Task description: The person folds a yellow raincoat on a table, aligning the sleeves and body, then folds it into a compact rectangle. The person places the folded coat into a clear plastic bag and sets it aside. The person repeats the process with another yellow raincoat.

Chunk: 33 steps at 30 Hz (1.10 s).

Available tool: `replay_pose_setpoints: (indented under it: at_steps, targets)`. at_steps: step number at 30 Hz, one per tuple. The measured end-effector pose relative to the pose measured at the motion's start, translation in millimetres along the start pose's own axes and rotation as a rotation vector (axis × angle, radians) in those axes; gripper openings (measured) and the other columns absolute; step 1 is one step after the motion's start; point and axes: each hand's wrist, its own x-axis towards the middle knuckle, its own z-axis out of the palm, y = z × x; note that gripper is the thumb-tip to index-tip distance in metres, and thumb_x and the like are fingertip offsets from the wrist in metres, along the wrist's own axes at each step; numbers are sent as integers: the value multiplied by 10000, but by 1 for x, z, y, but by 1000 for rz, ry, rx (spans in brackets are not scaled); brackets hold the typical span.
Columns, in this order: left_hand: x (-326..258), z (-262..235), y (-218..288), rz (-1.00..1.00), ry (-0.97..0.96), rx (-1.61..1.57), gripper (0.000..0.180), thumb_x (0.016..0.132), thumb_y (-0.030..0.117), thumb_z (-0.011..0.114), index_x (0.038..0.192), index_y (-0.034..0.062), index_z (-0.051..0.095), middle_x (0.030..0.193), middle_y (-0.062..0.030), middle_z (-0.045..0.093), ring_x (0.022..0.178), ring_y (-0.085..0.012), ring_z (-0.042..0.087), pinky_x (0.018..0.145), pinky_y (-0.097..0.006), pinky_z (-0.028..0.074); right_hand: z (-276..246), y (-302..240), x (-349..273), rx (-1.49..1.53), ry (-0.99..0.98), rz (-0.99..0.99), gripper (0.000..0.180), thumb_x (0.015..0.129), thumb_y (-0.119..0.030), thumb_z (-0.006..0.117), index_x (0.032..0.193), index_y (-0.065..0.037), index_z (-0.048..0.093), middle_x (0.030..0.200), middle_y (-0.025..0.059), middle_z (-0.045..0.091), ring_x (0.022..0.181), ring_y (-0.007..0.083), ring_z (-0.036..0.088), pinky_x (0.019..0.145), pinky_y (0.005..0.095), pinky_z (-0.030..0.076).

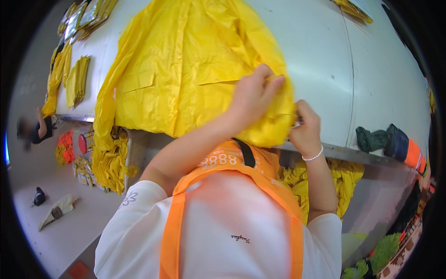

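A yellow raincoat lies spread over the pale worktable, its hem hanging at the near edge. Two slit-like pocket lines cross its lower front. My left hand is closed on the raincoat's right side, where the fabric is bunched, raised and slightly blurred. Just beyond the garment's right edge, my right hand has its fingers curled together. A small bright spot shows by those fingertips, but what they pinch is too small to make out. A white beaded bracelet circles my right wrist.
Folded yellow garments lie on the worktable at left, with shiny packets behind. Yellow piles sit below the near edge. Dark and orange rolls rest at right. Another person is far left.
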Motion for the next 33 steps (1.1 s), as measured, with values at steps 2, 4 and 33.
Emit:
replay_pose_setpoints:
  at_steps: [2,4,33]
  targets:
    - [-11,15,11,-40,-99,-422,316,832,261,688,956,4,552,826,-97,621,784,-101,580,667,-293,483,0,20,14,117,438,-27,179,708,73,620,757,-45,494,686,-14,472,619,83,439,539,237,390]
    - [-31,22,23,48,-256,-263,422,771,246,728,1032,-18,528,855,-150,627,793,-173,600,762,-312,479,-12,48,37,644,807,156,166,798,62,576,733,-66,492,738,-27,491,668,68,465,609,219,434]
    - [-42,0,-15,350,-287,173,229,689,66,618,898,41,526,810,-181,557,832,-388,563,678,-451,459,-19,1,-34,32,478,221,220,788,-5,671,740,-45,461,669,-31,469,580,50,383,523,203,343]
